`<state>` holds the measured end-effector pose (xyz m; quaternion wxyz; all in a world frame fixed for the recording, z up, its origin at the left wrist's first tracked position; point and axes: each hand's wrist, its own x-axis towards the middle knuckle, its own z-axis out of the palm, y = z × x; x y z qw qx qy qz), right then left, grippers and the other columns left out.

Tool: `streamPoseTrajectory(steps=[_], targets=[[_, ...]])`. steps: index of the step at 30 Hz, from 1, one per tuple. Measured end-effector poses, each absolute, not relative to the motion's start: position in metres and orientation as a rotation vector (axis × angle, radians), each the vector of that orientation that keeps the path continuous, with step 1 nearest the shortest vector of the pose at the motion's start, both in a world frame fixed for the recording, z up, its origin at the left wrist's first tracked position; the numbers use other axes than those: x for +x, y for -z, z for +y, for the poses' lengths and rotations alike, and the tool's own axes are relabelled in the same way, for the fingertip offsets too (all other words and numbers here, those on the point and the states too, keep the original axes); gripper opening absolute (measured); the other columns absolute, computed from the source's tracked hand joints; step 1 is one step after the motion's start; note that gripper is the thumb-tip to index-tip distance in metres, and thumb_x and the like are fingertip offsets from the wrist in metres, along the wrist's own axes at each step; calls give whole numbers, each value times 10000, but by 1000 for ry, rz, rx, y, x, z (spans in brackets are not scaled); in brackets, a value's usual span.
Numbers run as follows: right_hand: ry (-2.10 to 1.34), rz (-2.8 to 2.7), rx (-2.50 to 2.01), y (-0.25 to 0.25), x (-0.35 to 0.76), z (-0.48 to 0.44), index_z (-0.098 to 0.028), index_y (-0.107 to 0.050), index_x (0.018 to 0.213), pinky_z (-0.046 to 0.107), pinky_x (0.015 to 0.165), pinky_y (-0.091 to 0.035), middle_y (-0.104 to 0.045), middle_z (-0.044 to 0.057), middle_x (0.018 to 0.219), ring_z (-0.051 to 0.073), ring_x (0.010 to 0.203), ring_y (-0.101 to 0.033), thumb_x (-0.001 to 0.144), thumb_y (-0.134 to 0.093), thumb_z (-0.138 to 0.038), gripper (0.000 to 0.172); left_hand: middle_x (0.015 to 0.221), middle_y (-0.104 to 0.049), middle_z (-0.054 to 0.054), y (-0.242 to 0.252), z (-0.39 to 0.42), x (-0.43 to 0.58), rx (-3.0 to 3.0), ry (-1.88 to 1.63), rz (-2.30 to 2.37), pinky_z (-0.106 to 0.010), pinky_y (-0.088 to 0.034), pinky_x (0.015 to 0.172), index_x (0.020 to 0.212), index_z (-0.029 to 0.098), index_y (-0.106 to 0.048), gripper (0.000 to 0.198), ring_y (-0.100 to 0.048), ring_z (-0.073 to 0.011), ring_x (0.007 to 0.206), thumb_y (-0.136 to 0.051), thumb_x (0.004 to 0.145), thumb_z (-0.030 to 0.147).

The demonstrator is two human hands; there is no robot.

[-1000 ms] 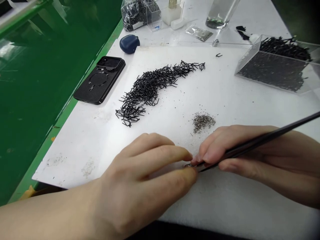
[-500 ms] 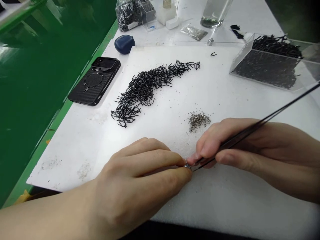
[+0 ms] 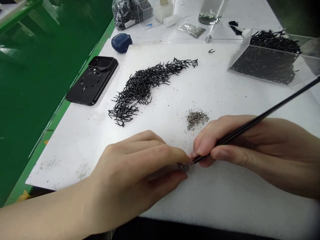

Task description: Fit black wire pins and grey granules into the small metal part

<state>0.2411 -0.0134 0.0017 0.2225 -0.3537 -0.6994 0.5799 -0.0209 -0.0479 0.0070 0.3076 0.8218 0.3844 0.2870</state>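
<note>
My right hand point(image 3: 240, 146) is closed round black tweezers point(image 3: 246, 126), whose long legs lie pressed together and slant up to the right. Their tips meet a small clear, shiny piece point(image 3: 183, 167) between the thumb and fingers of my left hand point(image 3: 140, 166). The left index finger arches over this piece, and the thumb lies below it. Finer detail on it is too small to make out. Just beyond my fingertips is a heap of tiny glittering grains point(image 3: 196, 119) on the white sheet point(image 3: 220, 186).
A long pile of black forked bits point(image 3: 143, 81) spreads across the sheet. Left of it are a black phone point(image 3: 92, 81) and a dark blue case point(image 3: 121, 43). Back right stands a clear box point(image 3: 262, 65) of black pieces. A glass point(image 3: 212, 13) and small bags line the back.
The tweezers' legs have come together. My left thumb and index finger have moved apart, showing more of the small piece. The view has shifted slightly.
</note>
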Motion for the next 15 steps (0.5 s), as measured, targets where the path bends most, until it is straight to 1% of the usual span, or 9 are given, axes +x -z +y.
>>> streamPoseTrajectory(steps=[2, 6, 9, 12, 15], targets=[[-1616, -1904, -978, -1, 240, -14, -390, -799, 1082, 208, 818, -640, -815, -62, 1009, 135, 902, -786, 976, -745, -217, 210, 865, -809, 52, -10, -48, -20, 2152, -754, 1059, -136, -621, 772, 1030, 199, -773, 192, -742, -78, 783, -816, 875, 94], [-1618, -1873, -999, 0, 239, -15, -425, -808, 1090, 222, 832, -650, -825, -70, 1026, 147, 914, -789, 956, -769, -221, 247, 889, -810, 69, -10, -48, -18, 2124, -751, 1108, -147, -622, 747, 1037, 230, -759, 262, -755, -83, 777, -859, 826, 111], [-1606, -1865, -1013, 0, 240, -15, -424, -819, 1078, 226, 822, -650, -827, -66, 1015, 150, 901, -791, 950, -776, -231, 236, 879, -801, 75, -8, -47, -18, 2112, -753, 1111, -148, -609, 711, 1019, 240, -763, 288, -753, -83, 778, -875, 795, 97], [-1599, -1883, -1009, 0, 241, -15, -419, -829, 1072, 239, 806, -653, -826, -55, 999, 161, 886, -794, 937, -789, -228, 237, 886, -799, 75, -8, -47, -19, 2072, -754, 1090, -147, -601, 696, 1010, 236, -768, 278, -751, -77, 792, -868, 797, 88], [-1608, -1883, -1007, 0, 241, -15, -422, -823, 1076, 236, 773, -649, -823, -53, 999, 165, 883, -795, 940, -783, -232, 237, 912, -799, 60, -9, -49, -21, 1970, -789, 1065, -179, -629, 715, 984, 210, -741, 250, -757, -86, 795, -863, 804, 87]])
